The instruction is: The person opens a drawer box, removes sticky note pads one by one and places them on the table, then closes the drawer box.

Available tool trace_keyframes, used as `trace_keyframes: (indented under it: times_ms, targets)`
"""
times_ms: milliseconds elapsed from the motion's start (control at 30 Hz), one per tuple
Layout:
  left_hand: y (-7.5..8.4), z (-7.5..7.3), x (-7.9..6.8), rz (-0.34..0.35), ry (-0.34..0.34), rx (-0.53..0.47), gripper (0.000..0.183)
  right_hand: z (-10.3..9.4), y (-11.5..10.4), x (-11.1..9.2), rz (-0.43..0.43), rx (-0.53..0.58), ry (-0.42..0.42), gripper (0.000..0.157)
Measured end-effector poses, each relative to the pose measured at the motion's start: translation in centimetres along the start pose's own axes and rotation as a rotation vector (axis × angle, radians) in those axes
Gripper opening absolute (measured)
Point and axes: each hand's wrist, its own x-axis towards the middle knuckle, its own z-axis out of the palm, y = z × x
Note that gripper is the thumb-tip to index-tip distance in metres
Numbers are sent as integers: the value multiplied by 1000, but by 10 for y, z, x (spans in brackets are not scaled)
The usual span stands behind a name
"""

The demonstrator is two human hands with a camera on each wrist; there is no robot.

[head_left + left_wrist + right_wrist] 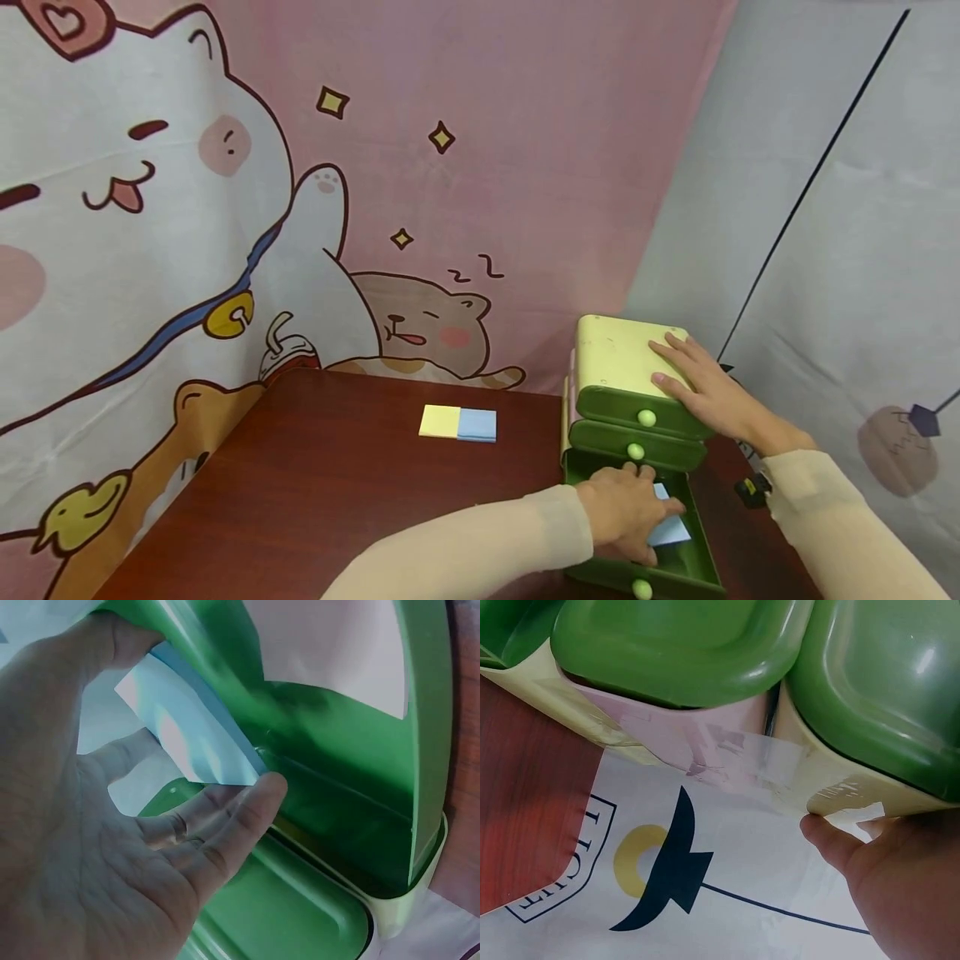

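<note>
Drawer (600,575) pulled open, bare space beside blue paper (195,724), edges pinched by left hand (622,510); right hand (703,385) spread on cabinet (618,354); brown tabletop (315,492), cartoon wall hanging (540,167) beyond.

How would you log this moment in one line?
left hand: holds blue paper | right hand: rests on cabinet | bottom drawer: open

I count one chest (626,350) near the back right corner of the table (300,492), with three drawers (602,435) and three knobs (636,452). Near the table's back edge, two notes: a yellow note (440,422) and a blue note (477,425); in the bottom drawer (603,575), two more: a second blue note (671,532) and a pale note (337,660). At the chest, two hands: my left hand (622,510) and right hand (705,386)
</note>
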Motion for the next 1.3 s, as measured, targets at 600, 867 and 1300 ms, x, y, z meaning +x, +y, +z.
trace_keyframes:
  times_ms: [600,867,1300]
  targets:
    - [-22,8,-30,44,237,-77,81,0,0,1,6,-18,7,73]
    - [-36,12,-42,41,298,-99,84,1,0,0,1,-18,13,72]
    - [-73,41,-71,-14,409,-130,90,3,1,0,-13,-7,21,73]
